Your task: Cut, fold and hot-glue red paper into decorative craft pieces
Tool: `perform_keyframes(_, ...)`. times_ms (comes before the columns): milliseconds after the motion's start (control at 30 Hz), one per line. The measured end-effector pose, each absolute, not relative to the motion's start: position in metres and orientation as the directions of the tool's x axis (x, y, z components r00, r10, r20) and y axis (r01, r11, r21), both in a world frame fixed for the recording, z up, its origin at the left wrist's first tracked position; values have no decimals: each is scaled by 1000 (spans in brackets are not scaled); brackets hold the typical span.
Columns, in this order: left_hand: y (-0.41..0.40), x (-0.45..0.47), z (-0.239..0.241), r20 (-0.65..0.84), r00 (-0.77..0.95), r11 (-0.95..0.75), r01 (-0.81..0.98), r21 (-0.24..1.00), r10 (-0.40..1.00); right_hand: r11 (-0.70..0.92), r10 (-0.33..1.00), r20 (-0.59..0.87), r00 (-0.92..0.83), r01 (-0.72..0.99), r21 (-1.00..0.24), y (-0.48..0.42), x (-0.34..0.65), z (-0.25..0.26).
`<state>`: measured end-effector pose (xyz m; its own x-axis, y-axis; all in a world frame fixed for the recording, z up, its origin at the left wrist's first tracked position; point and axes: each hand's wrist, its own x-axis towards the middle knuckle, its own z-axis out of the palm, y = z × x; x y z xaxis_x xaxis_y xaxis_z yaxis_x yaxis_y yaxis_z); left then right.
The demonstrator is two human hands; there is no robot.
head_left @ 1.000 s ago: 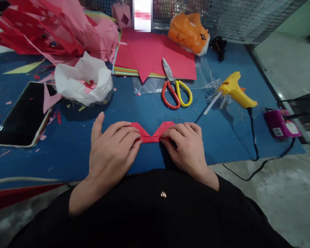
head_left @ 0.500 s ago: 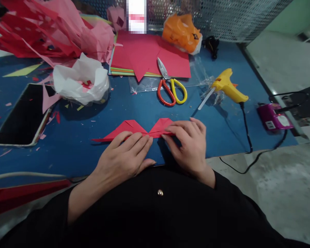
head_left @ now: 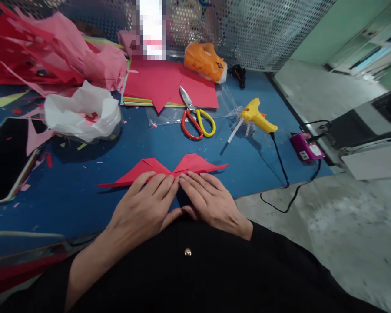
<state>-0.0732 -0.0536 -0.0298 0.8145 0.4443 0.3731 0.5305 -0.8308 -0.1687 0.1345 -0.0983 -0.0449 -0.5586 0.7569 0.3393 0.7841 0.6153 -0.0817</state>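
A folded red paper piece (head_left: 159, 168) shaped like two wings lies on the blue table (head_left: 84, 204) near its front edge. My left hand (head_left: 143, 206) lies flat with its fingertips pressing the paper's middle and left wing. My right hand (head_left: 208, 202) lies flat beside it, fingers stretched onto the centre fold. The two hands touch at the fingertips, and neither grips anything.
Red-and-yellow scissors (head_left: 195, 119) rest on a stack of red paper (head_left: 169, 84). To the right lie a yellow glue gun (head_left: 257, 119), its black cable and a purple box (head_left: 306, 148). A white plastic bag (head_left: 81, 113), pink and red paper scraps and a phone (head_left: 3, 161) fill the left.
Both hands slid inward to the paper's centre, uncovering the pointed wing tips on each side. The camera tilted up and to the right.
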Motion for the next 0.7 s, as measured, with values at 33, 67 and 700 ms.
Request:
perform_keyframes(33,-54,-73,-30,379,813,-832,529,-167,441,609,763,329,-556,790,-77,-98,133,-46)
perform_keyframes(67,-54,-73,-31,385,813,-834,527,-165,437,603,767,323,-554,795,-69,-98,132,-47)
perform_keyframes(700,-63,-71,-32,328,793,-815,571,-104,514,338,856,426,-292,941,-34,-119,173,-47)
